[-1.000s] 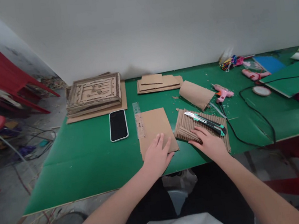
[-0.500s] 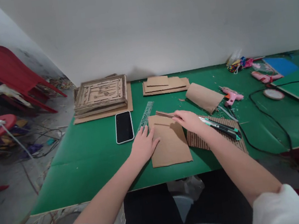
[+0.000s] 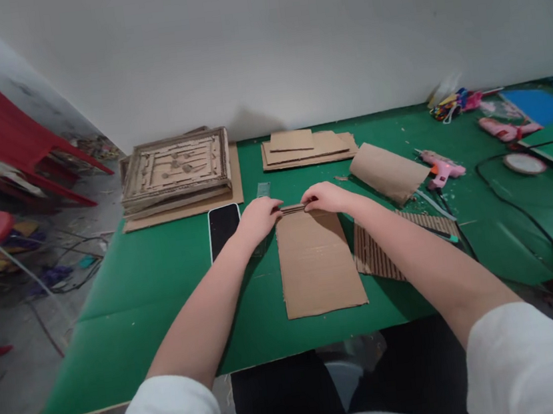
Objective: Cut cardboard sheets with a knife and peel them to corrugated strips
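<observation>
A narrow cardboard strip (image 3: pixel 293 209) lies across the far edge of a flat cardboard sheet (image 3: pixel 320 265). My left hand (image 3: pixel 260 219) pinches the strip's left end, and my right hand (image 3: pixel 324 198) has its fingers closed on the right end. Under my left hand and forearm, a clear ruler (image 3: pixel 263 189) is mostly covered. A phone (image 3: pixel 223 228) lies just left of that hand, partly behind the forearm. Beneath my right forearm sits a piece of corrugated cardboard (image 3: pixel 377 251), with a utility knife (image 3: pixel 444 235) on it, largely hidden.
Stacked cardboard panels (image 3: pixel 176 172) stand at the back left, and smaller cardboard pieces (image 3: pixel 309 147) lie by the wall. Right of the hands are a curved cardboard piece (image 3: pixel 388 172), a pink glue gun (image 3: pixel 440 168), a tape roll (image 3: pixel 524 163) and a black cable (image 3: pixel 520 221).
My right hand has brought the strip onto the sheet's far edge. My left hand has moved from lying spread on the sheet and ruler to gripping the strip's left end.
</observation>
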`<state>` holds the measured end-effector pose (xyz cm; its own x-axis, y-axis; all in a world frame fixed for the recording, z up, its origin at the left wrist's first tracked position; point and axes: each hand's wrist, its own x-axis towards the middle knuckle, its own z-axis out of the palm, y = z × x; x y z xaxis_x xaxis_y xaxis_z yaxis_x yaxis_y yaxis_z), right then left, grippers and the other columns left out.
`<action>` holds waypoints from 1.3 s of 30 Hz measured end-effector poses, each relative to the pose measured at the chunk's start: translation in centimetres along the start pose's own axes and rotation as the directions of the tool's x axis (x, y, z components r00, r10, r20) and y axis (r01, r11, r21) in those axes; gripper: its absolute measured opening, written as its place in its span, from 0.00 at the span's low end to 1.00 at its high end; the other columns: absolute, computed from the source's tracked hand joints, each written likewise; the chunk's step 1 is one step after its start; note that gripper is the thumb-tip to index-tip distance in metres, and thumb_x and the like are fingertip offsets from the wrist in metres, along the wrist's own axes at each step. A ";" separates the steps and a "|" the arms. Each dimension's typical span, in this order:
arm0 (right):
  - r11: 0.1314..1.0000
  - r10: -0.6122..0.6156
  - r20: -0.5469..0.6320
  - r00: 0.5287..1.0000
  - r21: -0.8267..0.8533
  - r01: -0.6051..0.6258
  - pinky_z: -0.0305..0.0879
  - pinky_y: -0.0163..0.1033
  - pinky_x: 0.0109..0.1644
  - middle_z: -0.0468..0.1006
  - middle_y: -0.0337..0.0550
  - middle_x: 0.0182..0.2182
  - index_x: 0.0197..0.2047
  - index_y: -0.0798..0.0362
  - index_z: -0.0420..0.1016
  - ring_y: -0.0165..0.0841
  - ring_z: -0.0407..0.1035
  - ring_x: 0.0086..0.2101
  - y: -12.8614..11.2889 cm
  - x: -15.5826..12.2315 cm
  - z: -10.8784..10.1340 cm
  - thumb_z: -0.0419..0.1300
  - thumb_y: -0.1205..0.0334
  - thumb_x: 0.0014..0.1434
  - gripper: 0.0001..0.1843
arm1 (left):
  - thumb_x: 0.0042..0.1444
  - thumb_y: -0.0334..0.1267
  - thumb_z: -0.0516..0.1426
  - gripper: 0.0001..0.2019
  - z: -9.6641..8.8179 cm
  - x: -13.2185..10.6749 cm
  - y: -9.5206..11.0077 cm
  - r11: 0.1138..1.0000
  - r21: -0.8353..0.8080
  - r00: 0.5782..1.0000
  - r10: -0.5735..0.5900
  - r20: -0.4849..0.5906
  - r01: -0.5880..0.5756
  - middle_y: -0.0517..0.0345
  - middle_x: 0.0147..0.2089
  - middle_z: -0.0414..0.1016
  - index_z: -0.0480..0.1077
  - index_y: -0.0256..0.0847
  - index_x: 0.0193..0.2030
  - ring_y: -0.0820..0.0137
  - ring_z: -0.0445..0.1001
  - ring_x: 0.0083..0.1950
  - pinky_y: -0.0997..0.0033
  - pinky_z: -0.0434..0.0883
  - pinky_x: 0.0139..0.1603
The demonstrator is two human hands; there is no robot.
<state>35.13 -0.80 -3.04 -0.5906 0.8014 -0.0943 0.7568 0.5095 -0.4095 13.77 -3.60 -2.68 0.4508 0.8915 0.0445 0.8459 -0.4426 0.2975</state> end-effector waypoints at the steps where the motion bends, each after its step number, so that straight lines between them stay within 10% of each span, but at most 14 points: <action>1: 1.000 0.004 0.009 1.000 0.019 -0.004 0.59 0.32 0.35 0.78 0.38 0.34 0.37 0.49 0.76 0.31 0.69 0.35 0.3 -0.1 -0.2 0.59 0.59 0.52 0.09 | 0.54 0.37 0.53 0.13 0.2 0.4 -0.2 1.000 -0.003 1.000 -0.001 0.023 0.001 0.52 0.43 0.75 0.72 0.38 0.44 0.65 0.71 0.45 0.68 0.65 0.47; 16: 0.987 0.156 0.013 0.988 0.044 -0.156 0.63 0.35 0.34 0.78 0.40 0.31 0.35 0.52 0.77 0.30 0.69 0.28 1.9 -3.0 -2.2 0.57 0.64 0.51 0.09 | 0.51 0.35 0.55 0.09 0.3 1.6 -0.6 0.998 -0.061 0.998 -0.021 0.060 0.025 0.57 0.38 0.77 0.74 0.41 0.38 0.67 0.72 0.41 0.70 0.67 0.40; 39: 0.988 0.037 -0.154 0.987 -0.144 -0.060 0.60 0.35 0.37 0.77 0.41 0.34 0.35 0.52 0.75 0.33 0.68 0.35 2.0 -3.4 0.0 0.53 0.66 0.55 0.09 | 0.53 0.33 0.51 0.11 0.9 0.7 -0.9 0.999 0.014 0.999 0.042 -0.013 -0.041 0.57 0.40 0.75 0.72 0.41 0.39 0.67 0.72 0.41 0.69 0.67 0.40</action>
<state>38.65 -2.49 -3.53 -0.5118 0.8586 0.0309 0.8233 0.5004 -0.2679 13.56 -2.61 -3.76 0.4818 0.8735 0.0692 0.8305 -0.4804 0.2819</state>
